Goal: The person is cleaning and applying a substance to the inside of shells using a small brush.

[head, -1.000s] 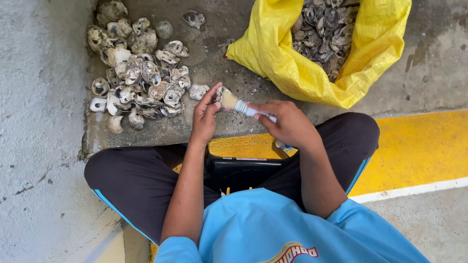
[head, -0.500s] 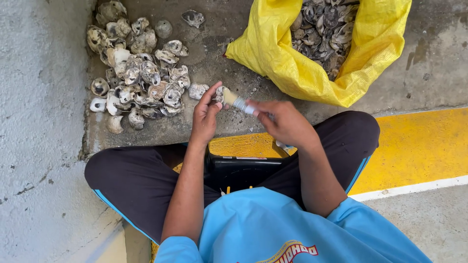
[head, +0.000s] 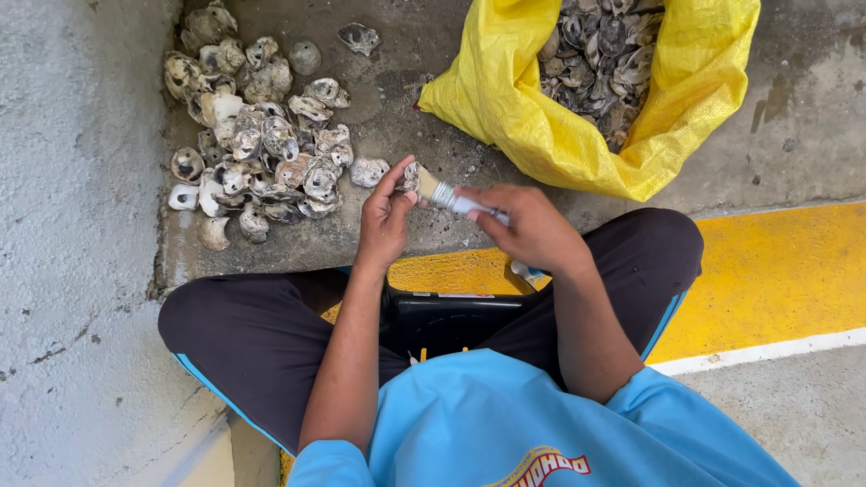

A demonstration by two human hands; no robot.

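The left hand pinches a small oyster shell between thumb and fingertips, its grip clenched on the shell's lower edge and holding it up just above the lap. The right hand has its grip wrapped around the pale handle of a small paintbrush, whose bristle end touches the shell from the 3 o'clock side. At 10 o'clock from the hands, a pile of oyster shells lies spread on the concrete floor, with one lone shell just beside the left hand. At 1 o'clock, an open yellow sack holds more dark shells. The person sits cross-legged in dark trousers and a blue shirt, beside a yellow painted stripe at 3 o'clock.
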